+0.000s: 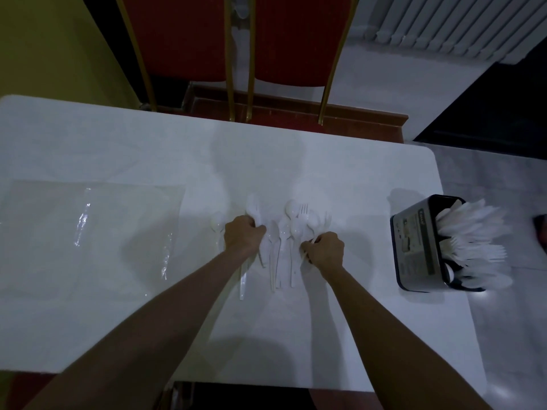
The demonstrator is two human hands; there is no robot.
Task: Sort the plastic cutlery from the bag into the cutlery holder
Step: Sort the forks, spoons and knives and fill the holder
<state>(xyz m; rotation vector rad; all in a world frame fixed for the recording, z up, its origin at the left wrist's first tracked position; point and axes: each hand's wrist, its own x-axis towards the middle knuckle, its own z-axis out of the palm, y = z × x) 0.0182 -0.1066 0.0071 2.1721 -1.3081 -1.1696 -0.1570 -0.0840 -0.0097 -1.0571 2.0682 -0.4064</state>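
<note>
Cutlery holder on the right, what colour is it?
Black cutlery holder with a grey label on its side; head view.

Dim, bluish light leaves the white bench grey, with soft shadows falling forward and left of the arms across its top. Glare streaks the clear plastic bag, the pale cutlery smears into a low-contrast blur, and the wide lens bows the bench edges and chairs.

Two chairs, one bag, one holder
</note>
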